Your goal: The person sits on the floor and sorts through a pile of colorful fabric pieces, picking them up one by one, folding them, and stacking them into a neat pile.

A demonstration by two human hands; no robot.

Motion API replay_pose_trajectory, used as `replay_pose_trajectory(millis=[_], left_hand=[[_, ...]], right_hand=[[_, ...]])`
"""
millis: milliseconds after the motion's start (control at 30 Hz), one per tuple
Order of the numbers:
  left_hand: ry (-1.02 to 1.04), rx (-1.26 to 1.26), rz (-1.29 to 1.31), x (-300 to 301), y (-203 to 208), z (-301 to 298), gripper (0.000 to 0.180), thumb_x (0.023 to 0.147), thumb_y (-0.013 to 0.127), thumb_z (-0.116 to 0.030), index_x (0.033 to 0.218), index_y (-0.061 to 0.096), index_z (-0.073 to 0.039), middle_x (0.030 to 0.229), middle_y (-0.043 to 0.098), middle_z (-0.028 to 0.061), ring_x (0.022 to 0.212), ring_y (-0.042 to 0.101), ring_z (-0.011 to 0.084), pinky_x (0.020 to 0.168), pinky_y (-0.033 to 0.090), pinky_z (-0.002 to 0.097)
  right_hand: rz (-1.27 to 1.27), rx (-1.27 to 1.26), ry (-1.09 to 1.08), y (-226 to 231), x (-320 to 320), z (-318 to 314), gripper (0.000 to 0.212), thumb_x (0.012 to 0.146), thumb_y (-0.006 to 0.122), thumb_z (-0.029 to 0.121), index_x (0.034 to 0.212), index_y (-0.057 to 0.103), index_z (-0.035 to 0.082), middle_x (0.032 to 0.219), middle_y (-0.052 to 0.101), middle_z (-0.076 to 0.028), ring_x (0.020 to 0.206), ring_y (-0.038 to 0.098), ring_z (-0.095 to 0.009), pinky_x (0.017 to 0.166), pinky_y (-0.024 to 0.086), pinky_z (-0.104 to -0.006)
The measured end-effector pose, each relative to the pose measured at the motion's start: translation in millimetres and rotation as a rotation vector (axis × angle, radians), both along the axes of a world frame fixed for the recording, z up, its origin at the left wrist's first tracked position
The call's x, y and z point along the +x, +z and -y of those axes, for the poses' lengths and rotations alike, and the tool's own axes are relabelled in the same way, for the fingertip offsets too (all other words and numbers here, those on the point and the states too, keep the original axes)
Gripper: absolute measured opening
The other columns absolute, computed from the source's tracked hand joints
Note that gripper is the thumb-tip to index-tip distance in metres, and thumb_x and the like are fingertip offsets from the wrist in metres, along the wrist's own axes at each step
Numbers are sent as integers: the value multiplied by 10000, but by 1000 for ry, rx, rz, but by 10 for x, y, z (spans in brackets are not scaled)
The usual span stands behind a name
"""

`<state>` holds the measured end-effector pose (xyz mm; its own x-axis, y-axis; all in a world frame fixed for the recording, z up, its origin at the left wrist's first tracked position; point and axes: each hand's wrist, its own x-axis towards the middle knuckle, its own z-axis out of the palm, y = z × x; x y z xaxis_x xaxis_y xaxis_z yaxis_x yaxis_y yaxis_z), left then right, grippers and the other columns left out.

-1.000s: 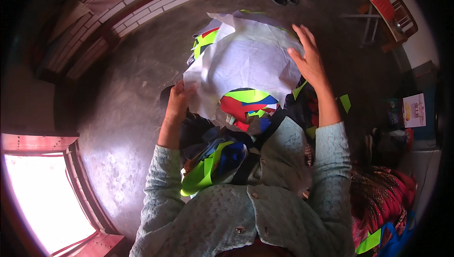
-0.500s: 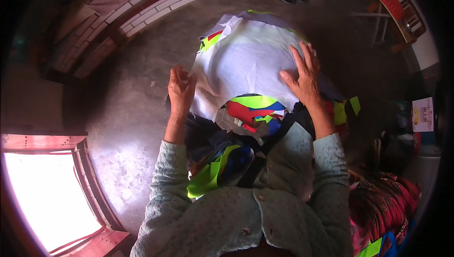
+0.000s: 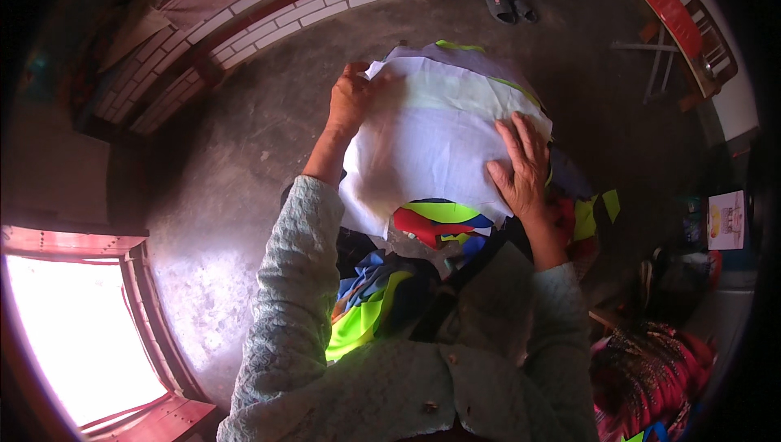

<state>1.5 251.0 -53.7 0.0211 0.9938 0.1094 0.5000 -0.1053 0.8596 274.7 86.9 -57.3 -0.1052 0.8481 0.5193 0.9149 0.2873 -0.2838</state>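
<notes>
A white cloth piece (image 3: 439, 133) is spread over a pile of fabric in front of me, its near edge cut in a curve. At its far left corner, my left hand (image 3: 351, 100) is closed, pinching the cloth edge between thumb and fingers. My right hand (image 3: 525, 167) lies on the right part of the cloth with fingers spread. Grey-purple fabric with a neon-yellow edge (image 3: 517, 84) shows beyond the cloth. Under the curved edge are red fabric (image 3: 419, 226) and neon-yellow fabric (image 3: 443, 212).
Bunched neon-yellow fabric (image 3: 358, 324) and blue fabric lie by my lap. Grey slippers (image 3: 498, 4) rest on the concrete floor near a white brick wall (image 3: 317, 7). At the far right stands a red chair (image 3: 669, 11); a patterned red cloth (image 3: 651, 377) lies at lower right.
My left hand has moved from the cloth's left side up to its far left corner and closed there. The folded far left corner now lies flatter, covering the coloured scraps. The view has tilted slightly.
</notes>
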Motion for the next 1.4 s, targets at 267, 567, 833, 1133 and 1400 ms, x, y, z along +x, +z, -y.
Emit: replay_pose_trajectory(millis=[267,567,833,1133,1400], left_hand=[[51,380,-266,1,36,-16,420,739,696,-157,1139,579,-104,1137,569,120,1000,544,295,861,436,393],[-332,190,-278,16,-186,130,591,896,415,-566,1354,426,-193,1393,399,141,1285,378,321,1038,298,470],[-144,558,-427,6,-57,687,669,860,503,-558,1335,434,-92,1395,369,206,1311,317,368,1035,240,536],[-326,445,-417,82,-200,961,639,834,562,-524,1346,441,-161,1447,318,155,1351,267,343,1067,220,497],[-329,303,-196,-437,62,1101,438,823,687,-214,1222,557,-89,1265,539,136,1164,525,276,988,420,383]], right_hand=[[-44,-4,-18,-39,3,3,589,824,531,509,1293,516,153,1405,382,-113,1287,352,-323,1026,261,-464],[-42,4,-18,-35,16,-34,576,799,565,473,1283,525,162,1394,393,-108,1284,359,-318,1022,268,-460],[-36,12,-21,-93,23,-16,595,840,492,549,1308,503,182,1402,386,-97,1297,348,-302,1027,260,-455],[-17,-19,1,-103,50,9,628,855,465,566,1360,432,195,1424,340,-129,1306,318,-336,1033,249,-471],[20,-15,-36,-202,91,-5,613,845,496,561,1375,396,269,1442,296,-157,1312,284,-383,1031,246,-531]])
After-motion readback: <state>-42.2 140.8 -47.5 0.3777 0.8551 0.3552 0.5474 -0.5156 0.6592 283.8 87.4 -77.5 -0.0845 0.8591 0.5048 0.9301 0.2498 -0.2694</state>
